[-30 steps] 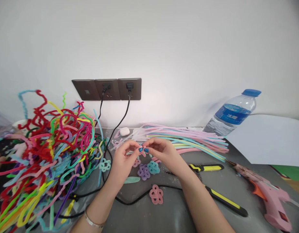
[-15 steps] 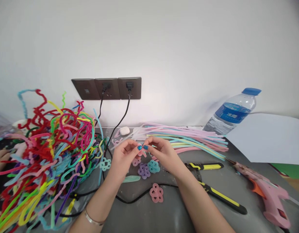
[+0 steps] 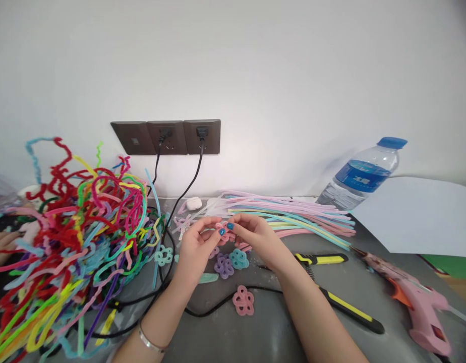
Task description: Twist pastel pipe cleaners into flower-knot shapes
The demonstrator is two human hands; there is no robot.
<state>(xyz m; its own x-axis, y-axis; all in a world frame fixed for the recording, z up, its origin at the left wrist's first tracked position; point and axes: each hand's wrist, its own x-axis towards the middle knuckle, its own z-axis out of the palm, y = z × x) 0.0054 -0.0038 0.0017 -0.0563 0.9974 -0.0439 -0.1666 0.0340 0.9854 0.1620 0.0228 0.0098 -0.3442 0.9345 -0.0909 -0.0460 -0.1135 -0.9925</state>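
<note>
Between my two hands is a small pink pipe-cleaner flower (image 3: 225, 234), raised a little above the table. My left hand (image 3: 198, 244) pinches its left side with thumb and fingers; my right hand (image 3: 253, 237) grips its right side the same way. Just below them lie a purple pipe-cleaner flower (image 3: 224, 266) and a teal one (image 3: 239, 258). Nearer to me is another pink flower (image 3: 243, 301), flat beside a black cable. A pale green flower (image 3: 164, 255) rests left of my left wrist, and a flat mint-green piece (image 3: 208, 278) lies by my forearm.
A tangled heap of coloured pipe cleaners (image 3: 85, 237) fills the left, with another person's hand (image 3: 1, 249) at its edge. Straight pipe cleaners (image 3: 293, 214) lie behind my hands. To the right are yellow-black pliers (image 3: 346, 307), a pink glue gun (image 3: 418, 302), a water bottle (image 3: 363, 174) and white paper (image 3: 422, 214).
Both hands have shifted slightly right, and the thumbs have moved apart a little. More of the pink flower shows between them now.
</note>
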